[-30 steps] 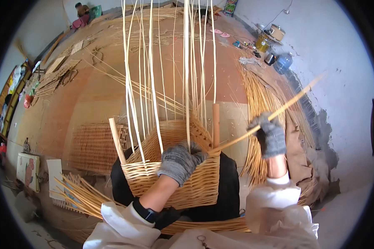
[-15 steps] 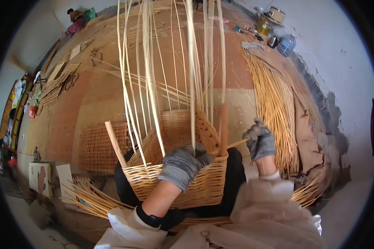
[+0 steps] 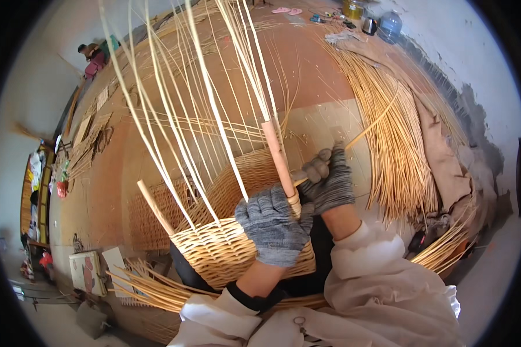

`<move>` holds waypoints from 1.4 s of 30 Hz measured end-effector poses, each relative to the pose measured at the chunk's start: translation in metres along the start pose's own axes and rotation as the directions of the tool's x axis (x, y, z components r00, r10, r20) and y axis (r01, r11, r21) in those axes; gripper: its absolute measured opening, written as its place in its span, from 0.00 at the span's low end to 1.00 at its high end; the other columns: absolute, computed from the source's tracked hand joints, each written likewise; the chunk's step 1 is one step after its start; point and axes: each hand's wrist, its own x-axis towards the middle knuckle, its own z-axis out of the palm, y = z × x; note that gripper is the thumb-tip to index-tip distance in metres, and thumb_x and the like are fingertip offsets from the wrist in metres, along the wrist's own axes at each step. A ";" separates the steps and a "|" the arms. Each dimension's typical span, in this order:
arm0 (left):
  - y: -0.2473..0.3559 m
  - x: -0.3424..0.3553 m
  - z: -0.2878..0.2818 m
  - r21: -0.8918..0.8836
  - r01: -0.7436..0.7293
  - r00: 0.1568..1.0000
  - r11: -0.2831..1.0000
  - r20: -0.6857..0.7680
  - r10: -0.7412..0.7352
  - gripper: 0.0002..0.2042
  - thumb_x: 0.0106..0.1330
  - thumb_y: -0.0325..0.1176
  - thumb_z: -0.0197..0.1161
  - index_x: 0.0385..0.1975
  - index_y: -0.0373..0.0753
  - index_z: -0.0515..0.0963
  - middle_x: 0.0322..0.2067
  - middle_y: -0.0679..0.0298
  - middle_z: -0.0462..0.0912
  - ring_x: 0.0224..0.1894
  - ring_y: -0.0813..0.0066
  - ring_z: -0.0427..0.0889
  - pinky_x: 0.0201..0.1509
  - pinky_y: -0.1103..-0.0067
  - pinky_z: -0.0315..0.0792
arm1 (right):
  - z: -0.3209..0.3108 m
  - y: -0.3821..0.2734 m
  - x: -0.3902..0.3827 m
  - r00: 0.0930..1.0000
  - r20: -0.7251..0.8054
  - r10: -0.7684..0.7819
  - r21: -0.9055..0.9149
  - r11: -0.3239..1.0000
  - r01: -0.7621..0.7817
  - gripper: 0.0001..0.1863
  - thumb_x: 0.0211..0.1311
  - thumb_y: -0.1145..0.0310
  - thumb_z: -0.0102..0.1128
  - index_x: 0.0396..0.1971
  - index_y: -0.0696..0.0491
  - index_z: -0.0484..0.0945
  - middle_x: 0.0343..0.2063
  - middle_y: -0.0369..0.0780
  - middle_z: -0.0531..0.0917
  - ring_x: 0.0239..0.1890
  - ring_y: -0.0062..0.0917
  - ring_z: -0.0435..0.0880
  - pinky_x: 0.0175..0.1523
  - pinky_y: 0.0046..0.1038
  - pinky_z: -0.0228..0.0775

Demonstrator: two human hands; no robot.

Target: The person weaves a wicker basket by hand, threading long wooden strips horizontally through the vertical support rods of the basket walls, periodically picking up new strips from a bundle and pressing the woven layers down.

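A half-woven wicker basket (image 3: 214,251) rests between my knees, tilted, with tall pale stakes (image 3: 214,107) rising from its walls. My left hand (image 3: 274,225), in a grey knit glove, is closed over its near rim beside the right wooden post (image 3: 277,155). A second wooden post (image 3: 155,208) stands at the left corner. Just right of the right post, my gloved right hand (image 3: 329,178) is closed around a willow rod (image 3: 376,122). One end of the rod reaches the post; the other sticks out toward the upper right. My fingers hide part of the rod.
A large bundle of rods (image 3: 388,139) lies on the floor to the right, beside brown cloth (image 3: 446,168). More rods (image 3: 150,289) lie at the lower left. A woven panel (image 3: 156,222) is left of the basket. Far left, another person (image 3: 92,58) sits low.
My right hand has come in to the right post, and the rod now points up to the right. The left hand has shifted right along the rim. Basket and stakes lean left in view.
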 end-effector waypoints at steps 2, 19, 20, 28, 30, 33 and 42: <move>0.001 -0.003 -0.001 -0.032 -0.045 0.997 0.998 0.056 0.047 0.22 0.47 0.48 0.61 0.34 0.37 0.70 0.27 0.58 0.69 0.31 0.61 0.69 0.39 0.66 0.59 | 0.015 -0.008 -0.017 0.996 -0.056 -0.072 -0.194 0.979 0.060 0.20 0.65 0.52 0.40 0.17 0.47 0.66 0.08 0.30 0.56 0.10 0.19 0.52 0.24 0.26 0.58; -0.084 -0.019 -0.071 0.023 -0.116 0.993 0.993 -0.014 0.116 0.13 0.53 0.33 0.61 0.39 0.37 0.74 0.32 0.56 0.76 0.37 0.58 0.75 0.44 0.67 0.68 | 0.000 -0.017 -0.015 0.954 -0.178 -0.241 -0.129 0.967 0.220 0.24 0.67 0.51 0.34 0.11 0.44 0.64 0.04 0.28 0.56 0.06 0.19 0.50 0.18 0.26 0.54; -0.089 -0.016 -0.075 0.077 -0.173 0.984 0.982 0.050 0.169 0.13 0.52 0.32 0.61 0.37 0.38 0.75 0.31 0.57 0.77 0.36 0.58 0.75 0.42 0.68 0.69 | -0.001 -0.018 -0.013 0.958 -0.164 -0.235 -0.141 0.967 0.213 0.24 0.67 0.51 0.34 0.11 0.44 0.64 0.04 0.28 0.56 0.06 0.19 0.50 0.17 0.25 0.54; -0.097 -0.022 -0.077 -0.015 -0.036 0.981 0.999 0.192 0.039 0.13 0.47 0.34 0.66 0.33 0.40 0.75 0.30 0.59 0.77 0.35 0.58 0.75 0.41 0.69 0.70 | 0.015 -0.005 0.008 0.962 -0.104 -0.251 -0.156 0.960 0.234 0.26 0.67 0.49 0.33 0.09 0.42 0.61 0.03 0.28 0.55 0.02 0.17 0.48 0.07 0.21 0.43; -0.095 -0.024 -0.071 0.012 -0.036 0.990 0.999 0.140 0.034 0.16 0.45 0.36 0.68 0.33 0.39 0.75 0.31 0.58 0.77 0.35 0.58 0.75 0.41 0.68 0.70 | 0.018 -0.007 0.026 0.973 0.076 -0.218 -0.147 0.963 0.228 0.26 0.66 0.48 0.33 0.09 0.42 0.60 0.03 0.28 0.55 0.03 0.17 0.49 0.06 0.22 0.42; -0.093 -0.028 -0.068 0.063 0.007 0.996 0.998 0.089 -0.013 0.17 0.44 0.37 0.68 0.33 0.39 0.74 0.32 0.57 0.76 0.36 0.58 0.75 0.42 0.68 0.70 | 0.023 0.000 0.039 0.973 0.161 -0.164 -0.121 0.975 0.184 0.26 0.66 0.48 0.32 0.08 0.42 0.60 0.03 0.28 0.56 0.03 0.17 0.50 0.05 0.21 0.41; -0.092 -0.037 -0.054 0.080 -0.003 0.995 0.997 0.095 -0.004 0.19 0.51 0.42 0.62 0.38 0.37 0.68 0.36 0.54 0.72 0.41 0.57 0.71 0.50 0.63 0.62 | 0.038 -0.001 0.073 0.953 0.263 -0.150 -0.018 0.987 0.161 0.27 0.65 0.47 0.34 0.07 0.42 0.59 0.02 0.28 0.56 0.02 0.16 0.49 0.05 0.20 0.42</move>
